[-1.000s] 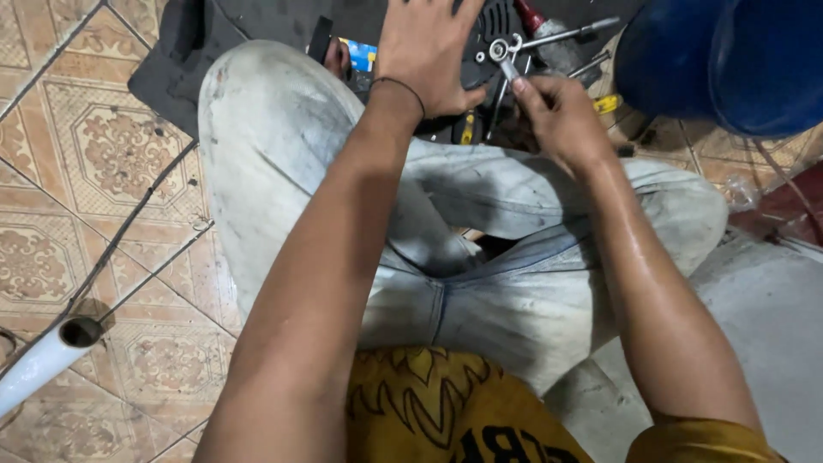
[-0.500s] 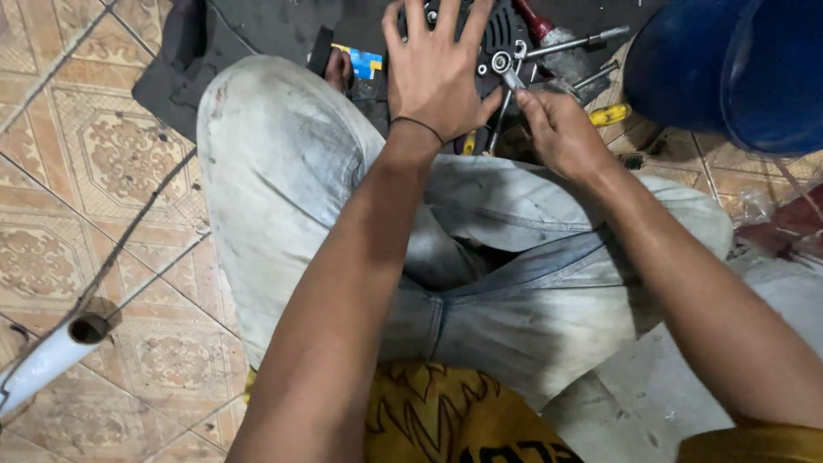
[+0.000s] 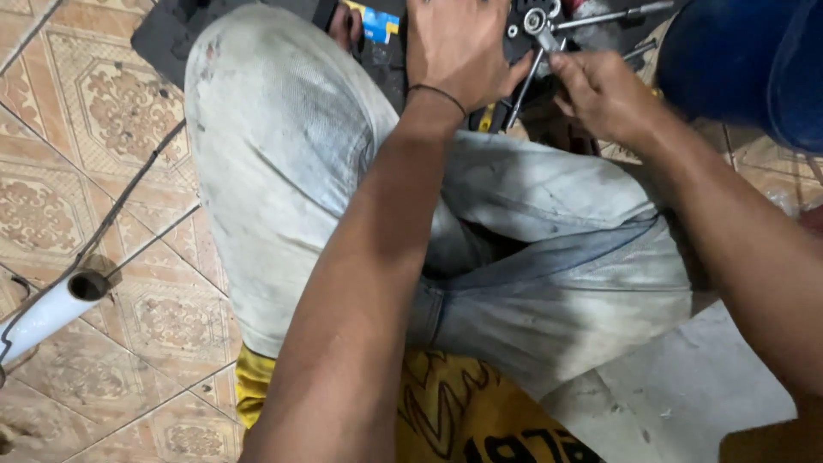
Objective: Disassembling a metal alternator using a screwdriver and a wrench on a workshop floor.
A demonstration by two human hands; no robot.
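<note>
My left hand (image 3: 459, 50) lies flat, fingers spread, on a black round metal part (image 3: 525, 19) at the top of the head view, pressing it down. My right hand (image 3: 600, 90) is closed around the handle of a slim metal socket wrench (image 3: 530, 67), whose head sits on a shiny nut at the part's centre. Both forearms reach forward over my bent knees in pale, stained jeans (image 3: 291, 171). Most of the black part is hidden under my left hand and cut off by the frame's top edge.
A dark mat (image 3: 171, 34) lies on the patterned tiled floor (image 3: 77, 163). A blue round container (image 3: 754, 60) stands at the top right. A white pipe end (image 3: 51, 309) lies at the left. A long metal rod (image 3: 600, 15) and other tools lie near the part.
The view has shifted so both hands sit higher in the frame. My left hand stays flat on the black part while my right hand has swung the wrench handle slightly.
</note>
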